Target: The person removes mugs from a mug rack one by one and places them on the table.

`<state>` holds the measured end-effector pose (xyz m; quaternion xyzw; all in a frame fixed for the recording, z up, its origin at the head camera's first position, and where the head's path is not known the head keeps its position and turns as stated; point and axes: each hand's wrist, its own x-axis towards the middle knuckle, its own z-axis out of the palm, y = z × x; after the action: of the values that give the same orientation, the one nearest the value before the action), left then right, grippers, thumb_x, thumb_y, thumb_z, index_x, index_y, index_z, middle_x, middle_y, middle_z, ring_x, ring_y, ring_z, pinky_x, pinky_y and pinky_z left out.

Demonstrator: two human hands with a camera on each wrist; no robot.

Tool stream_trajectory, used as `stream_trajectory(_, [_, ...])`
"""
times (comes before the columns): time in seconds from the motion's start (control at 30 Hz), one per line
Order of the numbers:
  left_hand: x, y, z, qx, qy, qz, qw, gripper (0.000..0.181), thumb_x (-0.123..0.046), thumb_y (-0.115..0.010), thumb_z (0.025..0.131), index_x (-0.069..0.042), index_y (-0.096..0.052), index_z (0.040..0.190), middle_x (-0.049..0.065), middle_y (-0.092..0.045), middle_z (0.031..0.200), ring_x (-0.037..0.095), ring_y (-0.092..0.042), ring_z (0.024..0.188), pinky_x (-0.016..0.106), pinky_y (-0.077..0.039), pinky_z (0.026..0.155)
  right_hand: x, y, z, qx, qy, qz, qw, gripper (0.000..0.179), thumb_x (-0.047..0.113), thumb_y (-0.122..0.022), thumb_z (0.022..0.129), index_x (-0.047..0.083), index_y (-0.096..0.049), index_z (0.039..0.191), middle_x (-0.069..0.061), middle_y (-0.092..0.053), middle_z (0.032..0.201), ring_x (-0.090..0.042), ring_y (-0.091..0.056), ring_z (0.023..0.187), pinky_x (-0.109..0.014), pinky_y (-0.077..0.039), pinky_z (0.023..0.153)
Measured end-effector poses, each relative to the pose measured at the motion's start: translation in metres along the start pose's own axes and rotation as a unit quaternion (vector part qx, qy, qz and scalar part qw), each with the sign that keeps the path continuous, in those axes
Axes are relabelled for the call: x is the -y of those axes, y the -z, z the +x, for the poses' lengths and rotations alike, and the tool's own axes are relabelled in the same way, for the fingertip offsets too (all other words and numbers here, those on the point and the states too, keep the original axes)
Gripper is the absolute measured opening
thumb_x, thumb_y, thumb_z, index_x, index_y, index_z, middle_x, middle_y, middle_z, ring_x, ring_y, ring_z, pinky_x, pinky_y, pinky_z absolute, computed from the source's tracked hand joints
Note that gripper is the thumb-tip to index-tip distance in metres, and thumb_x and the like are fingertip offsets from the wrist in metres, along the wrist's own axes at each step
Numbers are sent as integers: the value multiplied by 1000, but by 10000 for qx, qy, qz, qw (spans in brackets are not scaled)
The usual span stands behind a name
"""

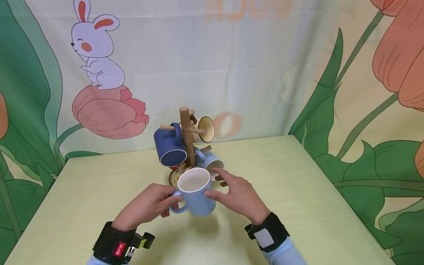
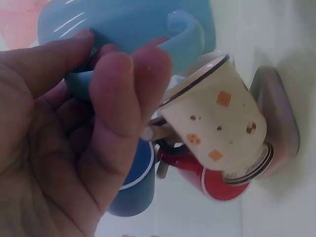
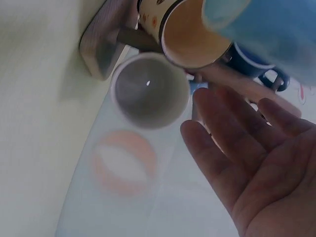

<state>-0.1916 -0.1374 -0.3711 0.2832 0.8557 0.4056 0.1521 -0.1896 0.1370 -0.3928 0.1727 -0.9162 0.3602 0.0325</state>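
A light blue mug (image 1: 200,200) with a white inside is held upright above the table. By its handle (image 1: 180,209), my left hand (image 1: 149,206) pinches it between thumb and fingers. To the mug's right, my right hand (image 1: 240,193) has its fingers spread and fairly straight, the thumb tip right at the mug's side. Behind stands a wooden mug tree (image 1: 187,140). A dark blue mug (image 1: 169,145), a cream mug (image 1: 207,129) and another light blue mug (image 1: 212,162) hang on it. Low on it is a patterned cream mug (image 2: 212,118), partly hidden in the head view.
A red mug (image 2: 222,182) shows behind the patterned one in the left wrist view. The mug tree's wooden base (image 2: 279,118) stands on the pale table (image 1: 99,184). A printed curtain (image 1: 258,73) hangs right behind the table's back edge.
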Motion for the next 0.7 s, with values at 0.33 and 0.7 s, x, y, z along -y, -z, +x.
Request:
stream_trajectory(0.33, [2,18,-15,171,591,164,9980,20,-22,-64,98,-4,-69,100,3,-67,78,17,-58,61,31,-52,58,-32,14,5,-333,-823,-873,9922,74,64,-56,92,10,-53,142,-12,-60,134,-32,-58,122,-53,-46,95])
stream_trajectory(0.7, [18,42,-41,81,1318,232,9910,18,-18,-64,97,-1,-69,96,5,-64,75,20,-57,59,35,-52,58,-59,11,5,-161,-1174,-1455,9822,76,61,-61,90,5,-54,140,-20,-62,126,-36,-60,115,-54,-50,88])
